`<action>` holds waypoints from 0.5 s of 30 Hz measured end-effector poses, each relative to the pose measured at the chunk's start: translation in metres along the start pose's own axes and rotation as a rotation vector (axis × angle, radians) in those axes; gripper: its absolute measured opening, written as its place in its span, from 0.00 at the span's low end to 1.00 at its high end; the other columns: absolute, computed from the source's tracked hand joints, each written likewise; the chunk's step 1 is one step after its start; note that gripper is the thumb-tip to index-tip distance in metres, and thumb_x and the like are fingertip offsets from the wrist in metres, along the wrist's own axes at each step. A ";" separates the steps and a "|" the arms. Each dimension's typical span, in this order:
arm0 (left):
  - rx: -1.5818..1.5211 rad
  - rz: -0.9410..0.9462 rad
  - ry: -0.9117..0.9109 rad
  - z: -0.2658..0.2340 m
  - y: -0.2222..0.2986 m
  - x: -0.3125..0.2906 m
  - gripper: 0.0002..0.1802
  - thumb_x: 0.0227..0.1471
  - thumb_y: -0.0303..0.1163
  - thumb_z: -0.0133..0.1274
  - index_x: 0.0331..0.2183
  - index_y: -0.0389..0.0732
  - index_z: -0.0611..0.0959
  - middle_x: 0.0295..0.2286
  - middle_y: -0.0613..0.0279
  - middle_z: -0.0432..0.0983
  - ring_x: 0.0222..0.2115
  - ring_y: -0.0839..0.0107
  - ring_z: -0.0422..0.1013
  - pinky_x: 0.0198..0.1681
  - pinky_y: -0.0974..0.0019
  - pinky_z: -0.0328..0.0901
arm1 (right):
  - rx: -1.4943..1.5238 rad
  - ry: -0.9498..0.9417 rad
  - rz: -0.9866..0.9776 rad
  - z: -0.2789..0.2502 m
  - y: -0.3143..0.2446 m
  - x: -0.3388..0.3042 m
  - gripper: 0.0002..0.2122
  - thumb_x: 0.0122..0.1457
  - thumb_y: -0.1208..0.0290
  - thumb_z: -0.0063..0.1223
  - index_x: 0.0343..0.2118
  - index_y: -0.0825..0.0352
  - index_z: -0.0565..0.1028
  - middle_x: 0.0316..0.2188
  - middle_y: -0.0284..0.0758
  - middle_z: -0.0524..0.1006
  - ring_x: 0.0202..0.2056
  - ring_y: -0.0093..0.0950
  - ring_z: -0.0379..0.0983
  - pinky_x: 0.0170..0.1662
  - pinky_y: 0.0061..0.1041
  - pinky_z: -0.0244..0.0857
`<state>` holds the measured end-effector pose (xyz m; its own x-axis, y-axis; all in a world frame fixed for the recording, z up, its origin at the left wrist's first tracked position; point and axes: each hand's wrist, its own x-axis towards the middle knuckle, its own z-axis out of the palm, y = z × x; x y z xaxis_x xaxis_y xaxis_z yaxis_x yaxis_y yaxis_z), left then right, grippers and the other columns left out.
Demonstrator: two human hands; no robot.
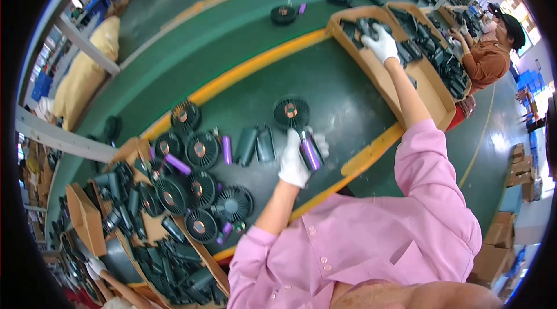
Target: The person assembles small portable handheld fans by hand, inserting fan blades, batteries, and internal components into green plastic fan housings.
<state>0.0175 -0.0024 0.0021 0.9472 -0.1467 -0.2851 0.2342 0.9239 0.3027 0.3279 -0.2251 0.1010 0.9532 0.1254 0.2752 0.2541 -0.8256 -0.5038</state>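
L hand (294, 161) gripping a purple cell (311, 154) w/ dark part against it, nr the near edge of the green surface (345, 86); fan head (291, 113) just beyond (joined or not, can't tell). R hand (381, 44) in the carton (428, 99) at the surface's right end, fingers among dark parts (412, 50); grip can't be confirmed. Est. progress: this unit part-assembled, cell uncovered. Remaining: two loose shells (248, 145) left of L hand, plus several open fans (202, 149) toward surface's left end, apparently unfinished.

A green bench (354, 97) carries fans (290, 113) and cylinders (227, 150).
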 end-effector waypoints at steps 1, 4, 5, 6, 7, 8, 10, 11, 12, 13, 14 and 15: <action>-0.029 0.007 0.021 0.010 0.003 0.000 0.31 0.58 0.61 0.38 0.41 0.41 0.72 0.34 0.52 0.73 0.34 0.59 0.72 0.38 0.55 0.71 | 0.159 0.097 -0.105 -0.002 -0.012 -0.017 0.33 0.45 0.56 0.59 0.55 0.65 0.67 0.42 0.48 0.77 0.43 0.42 0.75 0.47 0.31 0.67; 0.007 0.102 0.050 0.011 0.012 -0.007 0.37 0.53 0.68 0.37 0.41 0.41 0.72 0.36 0.52 0.73 0.36 0.58 0.73 0.39 0.55 0.70 | 0.218 -0.207 -0.217 0.001 -0.100 -0.128 0.35 0.45 0.56 0.60 0.56 0.67 0.65 0.41 0.49 0.76 0.41 0.40 0.76 0.46 0.31 0.67; -0.002 0.106 -0.003 0.009 0.011 -0.003 0.39 0.51 0.69 0.38 0.42 0.41 0.72 0.37 0.52 0.73 0.37 0.58 0.73 0.40 0.55 0.70 | 0.205 -0.295 -0.237 -0.002 -0.115 -0.164 0.34 0.45 0.57 0.59 0.56 0.67 0.65 0.41 0.49 0.76 0.40 0.41 0.76 0.46 0.32 0.68; 0.007 0.090 -0.116 -0.003 0.008 0.004 0.43 0.49 0.71 0.38 0.47 0.41 0.70 0.42 0.53 0.72 0.42 0.58 0.71 0.46 0.54 0.67 | 0.195 -0.280 -0.363 0.000 -0.121 -0.195 0.34 0.45 0.57 0.60 0.56 0.66 0.65 0.41 0.50 0.76 0.41 0.42 0.76 0.46 0.33 0.68; -0.004 0.083 -0.117 0.006 0.008 0.003 0.43 0.49 0.71 0.38 0.47 0.41 0.70 0.42 0.53 0.72 0.42 0.58 0.71 0.46 0.54 0.67 | 0.184 -0.264 -0.484 0.001 -0.124 -0.218 0.34 0.45 0.56 0.60 0.57 0.65 0.65 0.40 0.50 0.76 0.41 0.43 0.75 0.45 0.33 0.68; -0.018 0.103 -0.086 0.022 0.010 -0.005 0.42 0.52 0.70 0.35 0.48 0.41 0.70 0.42 0.54 0.72 0.43 0.59 0.71 0.48 0.54 0.67 | 0.140 -0.371 -0.394 -0.002 -0.133 -0.233 0.34 0.45 0.60 0.61 0.56 0.67 0.65 0.43 0.49 0.75 0.43 0.42 0.75 0.47 0.32 0.68; -0.023 0.089 -0.088 0.019 0.004 -0.006 0.44 0.54 0.70 0.29 0.51 0.40 0.69 0.46 0.57 0.70 0.48 0.61 0.67 0.54 0.56 0.62 | -0.006 -0.475 -0.310 -0.006 -0.145 -0.251 0.33 0.46 0.62 0.60 0.56 0.66 0.64 0.40 0.49 0.76 0.40 0.45 0.75 0.44 0.33 0.69; -0.032 0.089 -0.091 0.018 0.001 -0.007 0.44 0.54 0.70 0.29 0.51 0.40 0.69 0.46 0.57 0.70 0.48 0.61 0.67 0.54 0.56 0.62 | -0.015 -0.478 -0.311 -0.005 -0.147 -0.254 0.33 0.46 0.62 0.60 0.56 0.66 0.64 0.40 0.49 0.76 0.40 0.45 0.75 0.44 0.33 0.69; -0.011 0.104 -0.078 0.019 -0.002 -0.007 0.43 0.54 0.70 0.29 0.51 0.41 0.69 0.46 0.57 0.70 0.48 0.62 0.67 0.54 0.57 0.61 | -0.104 -0.519 -0.287 -0.005 -0.150 -0.256 0.32 0.47 0.61 0.59 0.57 0.64 0.64 0.37 0.48 0.77 0.37 0.44 0.75 0.41 0.35 0.70; 0.010 0.121 -0.065 0.019 -0.003 -0.008 0.43 0.54 0.70 0.29 0.51 0.41 0.69 0.46 0.58 0.70 0.49 0.62 0.67 0.55 0.58 0.60 | -0.193 -0.559 -0.264 -0.005 -0.152 -0.257 0.32 0.48 0.60 0.58 0.57 0.62 0.64 0.34 0.46 0.77 0.34 0.44 0.76 0.39 0.36 0.70; 0.033 0.109 -0.134 0.014 -0.003 -0.009 0.44 0.53 0.70 0.32 0.55 0.42 0.63 0.49 0.58 0.65 0.52 0.62 0.62 0.56 0.56 0.58 | -0.210 -0.539 -0.314 -0.003 -0.150 -0.258 0.30 0.49 0.56 0.56 0.56 0.59 0.64 0.30 0.45 0.78 0.30 0.43 0.76 0.35 0.37 0.70; 0.025 0.115 -0.136 0.011 -0.005 -0.008 0.44 0.53 0.70 0.32 0.55 0.42 0.63 0.49 0.58 0.65 0.52 0.62 0.62 0.56 0.56 0.58 | -0.217 -0.542 -0.321 -0.003 -0.152 -0.258 0.30 0.49 0.56 0.56 0.56 0.59 0.64 0.30 0.45 0.78 0.30 0.43 0.76 0.35 0.37 0.70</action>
<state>0.0112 -0.0098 0.0125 0.9886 -0.0882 -0.1221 0.1260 0.9286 0.3491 0.0426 -0.1339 0.1091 0.7979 0.5952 -0.0953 0.5539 -0.7864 -0.2735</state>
